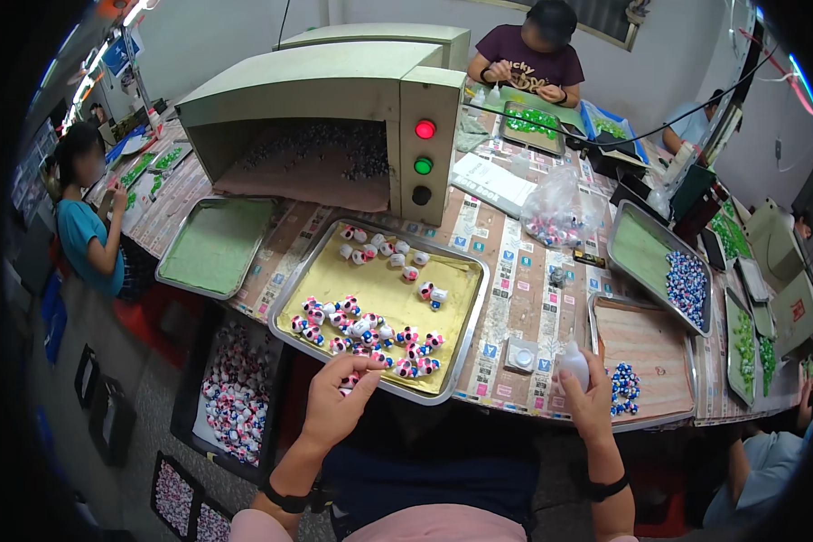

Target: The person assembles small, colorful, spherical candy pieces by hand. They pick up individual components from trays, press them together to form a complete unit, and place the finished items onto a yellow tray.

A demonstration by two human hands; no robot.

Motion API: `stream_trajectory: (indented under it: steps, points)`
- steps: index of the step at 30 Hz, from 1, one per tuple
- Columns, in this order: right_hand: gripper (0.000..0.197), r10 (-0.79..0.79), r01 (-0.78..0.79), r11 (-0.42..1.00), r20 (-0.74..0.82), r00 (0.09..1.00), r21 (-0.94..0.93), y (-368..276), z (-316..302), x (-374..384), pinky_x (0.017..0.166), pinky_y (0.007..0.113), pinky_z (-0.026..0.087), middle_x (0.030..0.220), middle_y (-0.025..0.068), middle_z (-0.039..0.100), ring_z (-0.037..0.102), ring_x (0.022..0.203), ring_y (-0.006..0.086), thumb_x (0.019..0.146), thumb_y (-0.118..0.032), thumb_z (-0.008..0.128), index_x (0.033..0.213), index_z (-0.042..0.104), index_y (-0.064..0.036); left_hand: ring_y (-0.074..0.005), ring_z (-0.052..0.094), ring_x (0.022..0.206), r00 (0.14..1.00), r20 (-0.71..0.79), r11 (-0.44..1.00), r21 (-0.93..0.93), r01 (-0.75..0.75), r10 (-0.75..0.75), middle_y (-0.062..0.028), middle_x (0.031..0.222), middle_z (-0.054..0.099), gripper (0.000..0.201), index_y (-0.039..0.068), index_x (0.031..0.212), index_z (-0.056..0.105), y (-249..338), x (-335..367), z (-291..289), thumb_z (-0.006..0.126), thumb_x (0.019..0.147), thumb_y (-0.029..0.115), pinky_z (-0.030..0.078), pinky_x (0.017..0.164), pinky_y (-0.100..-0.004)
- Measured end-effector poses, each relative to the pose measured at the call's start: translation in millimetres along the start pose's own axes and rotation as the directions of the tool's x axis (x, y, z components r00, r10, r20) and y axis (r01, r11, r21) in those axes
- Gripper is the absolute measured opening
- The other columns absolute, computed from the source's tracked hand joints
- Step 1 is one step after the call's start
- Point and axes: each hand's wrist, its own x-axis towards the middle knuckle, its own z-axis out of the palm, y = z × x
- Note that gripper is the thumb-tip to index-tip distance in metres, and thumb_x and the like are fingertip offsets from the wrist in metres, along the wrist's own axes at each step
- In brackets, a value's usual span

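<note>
My left hand point(336, 402) is closed in a pinch at the near edge of a metal tray point(479, 303) lined with yellow. Between its fingers is a small pink-and-white figurine point(348, 384), mostly covered by them. Painted figurines point(366, 330) in white, pink, blue and black lie bunched in the near half of the tray. Plain white heads point(370, 248) with dark and pink marks sit toward its far side. To the right, my right hand point(589, 397) is wrapped around a white squeeze bottle point(573, 363), its narrow tip upward. A small white square pot point(520, 355) stands left of the bottle.
A box-shaped machine point(298, 77) with lit buttons stands behind the tray. At right, another tray point(641, 312) holds small blue-and-white parts point(624, 388). Below the table's left side is a black crate point(190, 425) of figurines. Co-workers sit around, one across the table point(533, 54).
</note>
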Motion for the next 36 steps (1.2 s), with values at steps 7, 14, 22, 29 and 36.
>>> stream_trajectory:
  steps: [7, 14, 22, 29, 36]
  points:
    - [0.038, 0.024, -0.012, 0.989, -0.080, 0.996, 0.147, 0.3, 2.9, -20.2, 0.077, 0.025, 0.050, 0.097, 0.0047, 0.059, 0.059, 0.088, 0.0127, 0.077, -0.009, 0.079, 0.106, 0.056, -0.0006, -0.0064, 0.035, 0.044, 0.564, 0.742, 0.374, -0.438, 0.817, -0.362, -0.0043, 0.072, 0.047, 0.013, 0.005, 0.107, 0.046, 33.7, -31.2, 30.0, 0.050, 0.094, 0.005, 0.027, 0.036, -0.0191]
    - [0.039, -0.001, -0.003, 1.000, -0.115, 0.993, -0.031, 1.3, 2.6, -17.2, 0.073, 0.027, 0.050, 0.092, 0.0042, 0.059, 0.059, 0.083, 0.0134, 0.072, -0.010, 0.083, 0.101, 0.057, -0.0026, -0.0063, 0.039, 0.050, 0.491, 0.832, 0.282, -0.421, 0.862, -0.260, -0.0128, 0.099, 0.055, 0.013, 0.004, 0.108, 0.044, 24.2, -54.5, 62.5, 0.047, 0.095, 0.003, 0.029, 0.038, -0.0183]
    - [0.039, 0.002, -0.010, 0.997, -0.118, 0.993, -0.071, 4.1, 9.8, -8.1, 0.072, 0.028, 0.050, 0.091, 0.0062, 0.062, 0.061, 0.083, 0.0144, 0.070, -0.012, 0.084, 0.100, 0.060, -0.0024, -0.0049, 0.040, 0.051, 0.463, 0.839, 0.169, -0.431, 0.886, -0.287, -0.0189, 0.111, 0.060, 0.012, 0.002, 0.109, 0.050, 24.3, -56.3, 67.9, 0.049, 0.099, 0.011, 0.031, 0.039, -0.0161]
    - [0.037, -0.222, 0.190, 0.932, -0.072, 0.972, -0.308, 4.2, 11.8, -2.3, 0.069, 0.027, 0.051, 0.092, 0.0055, 0.062, 0.061, 0.081, 0.0138, 0.071, -0.010, 0.083, 0.099, 0.060, -0.0020, -0.0049, 0.040, 0.052, 0.449, 0.825, 0.118, -0.437, 0.892, -0.344, -0.0196, 0.111, 0.061, 0.017, 0.000, 0.111, 0.054, 18.3, -61.4, 62.9, 0.049, 0.100, 0.012, 0.032, 0.040, -0.0153]
    - [0.036, -0.350, 0.302, 0.855, -0.038, 0.936, -0.422, -14.5, 16.5, -1.8, 0.072, 0.033, 0.047, 0.090, 0.0090, 0.060, 0.060, 0.082, 0.0222, 0.068, -0.012, 0.084, 0.095, 0.062, -0.0017, -0.0042, 0.039, 0.052, 0.457, 0.837, 0.044, -0.466, 0.884, -0.301, -0.0163, 0.106, 0.063, 0.019, 0.000, 0.110, 0.056, 5.7, -68.9, 63.0, 0.051, 0.099, 0.014, 0.032, 0.040, -0.0155]
